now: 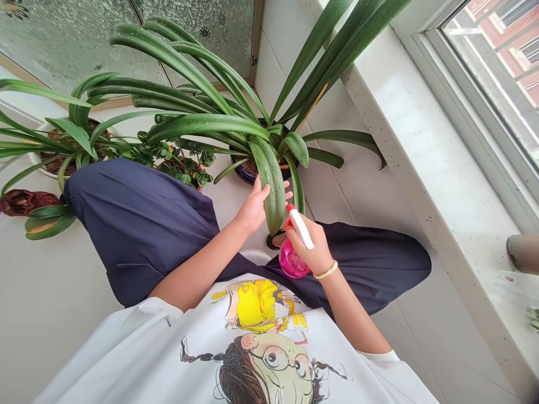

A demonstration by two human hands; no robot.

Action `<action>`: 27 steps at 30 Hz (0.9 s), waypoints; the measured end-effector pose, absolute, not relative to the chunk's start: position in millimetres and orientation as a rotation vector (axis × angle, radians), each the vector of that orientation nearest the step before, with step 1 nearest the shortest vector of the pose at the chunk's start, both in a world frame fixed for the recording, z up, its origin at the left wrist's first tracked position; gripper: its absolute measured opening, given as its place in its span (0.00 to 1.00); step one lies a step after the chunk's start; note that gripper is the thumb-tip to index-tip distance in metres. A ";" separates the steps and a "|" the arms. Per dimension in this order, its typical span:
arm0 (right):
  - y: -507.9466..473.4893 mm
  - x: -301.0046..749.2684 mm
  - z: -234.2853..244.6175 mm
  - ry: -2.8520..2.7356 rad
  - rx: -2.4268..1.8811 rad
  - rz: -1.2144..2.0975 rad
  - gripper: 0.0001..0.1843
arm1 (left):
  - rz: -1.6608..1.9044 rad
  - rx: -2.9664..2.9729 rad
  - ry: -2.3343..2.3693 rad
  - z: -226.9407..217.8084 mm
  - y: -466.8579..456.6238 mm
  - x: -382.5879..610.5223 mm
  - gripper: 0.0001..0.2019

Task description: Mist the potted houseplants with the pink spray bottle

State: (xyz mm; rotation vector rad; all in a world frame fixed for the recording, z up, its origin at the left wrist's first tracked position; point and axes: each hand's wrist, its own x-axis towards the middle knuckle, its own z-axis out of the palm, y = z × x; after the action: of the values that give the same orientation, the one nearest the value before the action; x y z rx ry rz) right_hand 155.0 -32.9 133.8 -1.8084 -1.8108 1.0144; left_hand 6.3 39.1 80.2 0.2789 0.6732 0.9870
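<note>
A broad green leaf (274,188) of the large potted plant (269,126) hangs down toward me, with water drops on its surface. My left hand (255,206) holds this leaf, thumb on top and fingers passing behind it, their tips showing past its right edge. In my right hand (314,244) is a spray bottle (295,261) with a pink see-through body and a white and red spray head. Its red nozzle points at the leaf from close by. My fingers wrap the bottle's neck and are partly hidden.
A small leafy plant (185,165) and another long-leaved potted plant (54,140) stand to the left. A dark red pot (27,202) sits at the far left. On the right runs a white stone sill (421,151) below a window (497,62). Behind is a frosted glass door (84,42).
</note>
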 end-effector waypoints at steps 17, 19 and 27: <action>-21.0 198.2 135.5 -1.287 -1.678 0.937 0.07 | 1.041 0.624 1.372 45.5 20.4 -19.9 0.24; -20.4 210.9 137.9 -1.206 -1.636 0.937 0.06 | 1.119 0.863 1.696 39.8 12.1 -25.1 0.25; -29.4 230.0 139.1 -1.056 -1.608 0.944 0.08 | 0.964 1.727 1.417 55.1 -5.3 -3.6 0.12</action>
State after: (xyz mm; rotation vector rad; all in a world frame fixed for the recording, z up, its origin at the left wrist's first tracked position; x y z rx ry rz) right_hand 230.0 -29.4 139.1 -1.6081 -1.0557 0.9442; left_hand -3.6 -5.3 55.1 1.7268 1.4170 0.9635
